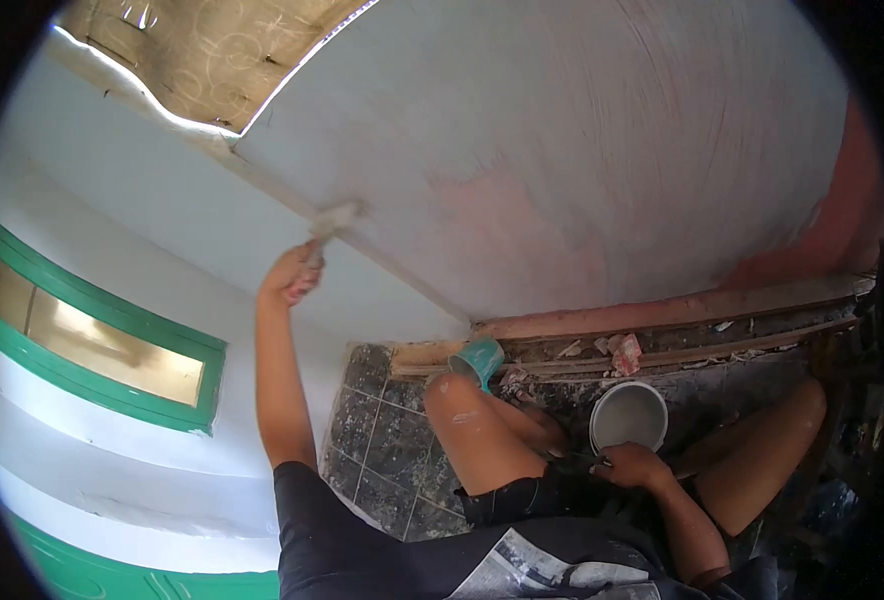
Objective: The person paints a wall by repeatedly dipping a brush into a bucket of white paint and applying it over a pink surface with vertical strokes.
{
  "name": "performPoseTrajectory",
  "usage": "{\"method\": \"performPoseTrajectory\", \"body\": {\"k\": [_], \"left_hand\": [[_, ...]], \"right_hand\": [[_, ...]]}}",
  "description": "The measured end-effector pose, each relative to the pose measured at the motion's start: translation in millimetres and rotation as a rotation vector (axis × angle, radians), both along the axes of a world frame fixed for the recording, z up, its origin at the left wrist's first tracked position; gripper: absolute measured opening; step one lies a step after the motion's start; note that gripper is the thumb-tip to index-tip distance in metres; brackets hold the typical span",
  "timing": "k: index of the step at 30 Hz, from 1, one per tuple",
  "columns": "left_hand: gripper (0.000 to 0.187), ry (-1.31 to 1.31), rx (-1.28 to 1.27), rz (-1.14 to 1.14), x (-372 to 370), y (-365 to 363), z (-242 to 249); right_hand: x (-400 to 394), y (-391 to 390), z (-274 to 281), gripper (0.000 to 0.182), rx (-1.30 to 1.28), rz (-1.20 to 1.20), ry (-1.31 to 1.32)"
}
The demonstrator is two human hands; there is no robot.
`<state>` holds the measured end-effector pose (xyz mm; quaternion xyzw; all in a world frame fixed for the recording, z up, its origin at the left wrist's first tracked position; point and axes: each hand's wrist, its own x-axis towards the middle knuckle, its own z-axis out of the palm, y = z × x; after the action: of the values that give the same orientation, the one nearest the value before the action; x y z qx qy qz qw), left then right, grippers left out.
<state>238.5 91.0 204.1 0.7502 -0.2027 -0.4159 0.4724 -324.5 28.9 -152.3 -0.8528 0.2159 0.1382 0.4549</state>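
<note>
My left hand [294, 274] is raised on an outstretched arm, its fingers closed round the handle of a wide paintbrush [337, 217]. The pale brush head, blurred by motion, is against the wall near the corner strip. Low in front of me, my right hand [632, 466] is closed beside the near rim of a white bucket [629, 418]. A thin dark piece shows at its fingers, too small to name. Greyish paint or liquid fills part of the bucket. The wall [582, 170] is streaked pale grey over pink, with a pinker patch [497, 215] in the middle.
A teal plastic bucket or dipper [477, 360] lies tilted by my knee. A ledge with wooden strips [662, 360] and rubble runs along the wall's foot. Dark tiles [382, 440] are splattered with paint. At left is a green-framed window [92, 325]; above hangs a brown patterned sheet [212, 60].
</note>
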Motion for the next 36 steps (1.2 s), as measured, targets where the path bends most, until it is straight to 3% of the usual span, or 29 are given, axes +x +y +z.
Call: {"method": "performPoseTrajectory", "body": {"k": [1,4,7,9,11,12,15,17,19,20,21,23,25,27,29,30,32,34,36], "left_hand": [[0.033,-0.163,-0.055,-0.024,-7.0,4.1,16.8],[0.033,-0.167,-0.571,0.048,-26.8,12.5,48.1],[0.029,-0.112,-0.795,0.006,-37.8,5.8,37.6],[0.027,-0.173,-0.674,0.255,-17.0,-10.4,-15.4],[0.032,-0.115,-0.368,0.252,-11.2,-20.5,-95.1],[0.035,-0.017,-0.358,0.299,-13.0,-23.4,-148.1],[0.042,0.141,0.013,0.1,-32.6,0.4,-276.4],[0.042,0.027,0.23,0.011,-79.6,9.9,-295.5],[0.043,0.271,0.071,-0.029,-72.8,15.5,-315.9],[0.044,0.4,0.004,-0.037,-83.3,16.3,-306.0],[0.044,0.342,0.063,0.147,-87.3,11.6,-294.2],[0.045,0.142,0.095,0.188,-114.5,4.7,-234.2],[0.043,0.131,-0.149,0.172,-134.3,-1.7,-200.8],[0.039,0.224,-0.459,-0.201,-156.1,-6.5,-183.6],[0.033,0.307,-0.662,-0.335,-212.8,-25.8,-178.0],[0.032,0.332,-0.614,-0.268,-243.7,-34.4,-178.2],[0.033,0.355,-0.519,-0.088,-303.2,-47.3,-180.2],[0.04,0.35,-0.343,-0.161,-336.5,-62.4,-189.4],[0.039,0.441,-0.294,-0.271,-357.6,-78.8,-217.7]], "right_hand": [[1.5,-0.2,0.6,0.041,0.01,-0.009,0.0],[3.9,-1.6,13.8,0.038,0.024,0.015,0.034],[6.4,2.0,0.9,0.038,0.0,0.033,0.053],[7.6,1.4,0.4,0.038,-0.012,0.026,0.034],[7.4,1.2,3.1,0.038,-0.009,0.015,0.022],[7.2,-0.7,8.4,0.038,-0.005,0.005,0.02],[4.6,-2.0,6.3,0.041,0.031,0.011,0.051],[1.2,-6.3,1.2,0.042,0.024,-0.001,0.04],[-4.1,-4.8,1.3,0.041,0.002,-0.04,-0.008],[-6.5,-5.2,4.2,0.038,0.031,-0.062,-0.074],[-7.8,-7.4,7.9,0.036,0.065,-0.077,-0.138],[-4.2,-10.7,25.1,0.03,0.154,-0.146,-0.25],[9.8,-9.2,40.2,0.026,0.255,-0.298,-0.331],[17.7,-5.3,45.8,0.028,0.35,-0.489,-0.414],[28.1,1.9,49.8,0.032,0.368,-0.645,-0.574],[33.5,3.9,49.2,0.035,0.329,-0.69,-0.669],[38.6,-1.6,60.4,0.042,0.667,-0.731,-0.703],[43.5,-12.3,77.0,0.047,0.659,-0.747,-0.81],[45.9,-24.8,84.3,0.041,0.737,-0.821,-0.865]]}}
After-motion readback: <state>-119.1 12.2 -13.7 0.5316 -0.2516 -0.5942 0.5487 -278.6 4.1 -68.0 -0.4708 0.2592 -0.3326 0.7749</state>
